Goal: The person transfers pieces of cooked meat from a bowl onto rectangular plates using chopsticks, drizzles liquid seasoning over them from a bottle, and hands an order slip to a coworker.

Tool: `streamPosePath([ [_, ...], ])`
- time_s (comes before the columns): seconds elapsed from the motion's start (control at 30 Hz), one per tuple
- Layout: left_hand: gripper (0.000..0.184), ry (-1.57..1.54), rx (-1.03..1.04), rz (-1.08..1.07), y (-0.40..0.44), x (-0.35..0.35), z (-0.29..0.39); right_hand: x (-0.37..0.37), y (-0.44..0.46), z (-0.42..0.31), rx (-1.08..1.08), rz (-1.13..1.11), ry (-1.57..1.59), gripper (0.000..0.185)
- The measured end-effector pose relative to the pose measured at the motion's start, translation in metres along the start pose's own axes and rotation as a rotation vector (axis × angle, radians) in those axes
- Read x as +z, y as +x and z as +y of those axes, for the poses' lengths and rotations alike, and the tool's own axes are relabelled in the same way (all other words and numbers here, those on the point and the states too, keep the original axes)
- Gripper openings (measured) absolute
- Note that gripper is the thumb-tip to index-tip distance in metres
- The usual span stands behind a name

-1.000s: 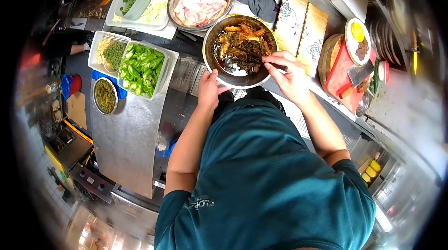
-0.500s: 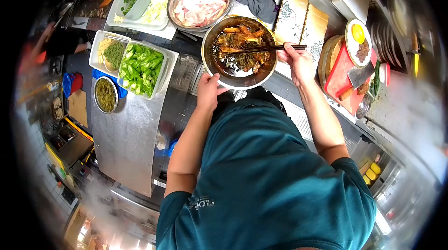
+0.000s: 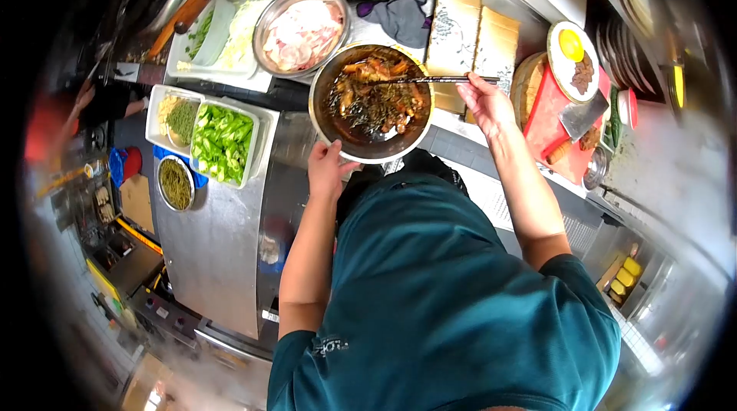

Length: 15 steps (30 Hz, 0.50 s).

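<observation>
A metal bowl (image 3: 418, 121) full of dark sauce is in front of my body. In it lie brown, saucy pieces of food (image 3: 381, 106) with dark shredded strands; I cannot tell exactly what they are. My left hand (image 3: 328, 171) grips the near rim, thumb over the edge, fingers underneath and partly hidden. Dark chopsticks (image 3: 451, 79) are pinched in my right hand (image 3: 489, 104), to the right of the bowl. They reach almost level across the rim, their tips among the food.
Behind the bowl stand a bowl of sliced raw meat (image 3: 303, 31) and a cloth (image 3: 404, 19). Cut green peppers (image 3: 223, 142) fill a tub at left. A cleaver (image 3: 580, 118) lies on a red cutting board (image 3: 537, 123) at right. Another person's arm (image 3: 137, 106) shows at far left.
The food in the bowl has been turned over by the chopsticks, and more dark strands now show on top. My left hand keeps its hold on the rim. The view has shifted slightly.
</observation>
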<state>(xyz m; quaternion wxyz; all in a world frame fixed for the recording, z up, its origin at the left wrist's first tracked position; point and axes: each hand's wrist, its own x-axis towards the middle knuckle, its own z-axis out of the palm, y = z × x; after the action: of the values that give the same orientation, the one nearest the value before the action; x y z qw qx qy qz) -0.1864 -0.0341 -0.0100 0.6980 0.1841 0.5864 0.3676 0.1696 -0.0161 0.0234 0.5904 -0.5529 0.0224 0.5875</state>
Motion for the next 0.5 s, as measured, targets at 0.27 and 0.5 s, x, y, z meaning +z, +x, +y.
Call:
streamPosePath([
  [0.27, 0.009, 0.023, 0.003, 0.057, -0.003, 0.005, 0.002, -0.047, 0.048, -0.100, -0.380, 0.127, 0.047, 0.018],
  [0.5, 0.009, 0.031, 0.006, 0.052, 0.000, 0.001, -0.004, -0.060, 0.113, -0.109, -0.366, 0.377, -0.061, 0.013],
])
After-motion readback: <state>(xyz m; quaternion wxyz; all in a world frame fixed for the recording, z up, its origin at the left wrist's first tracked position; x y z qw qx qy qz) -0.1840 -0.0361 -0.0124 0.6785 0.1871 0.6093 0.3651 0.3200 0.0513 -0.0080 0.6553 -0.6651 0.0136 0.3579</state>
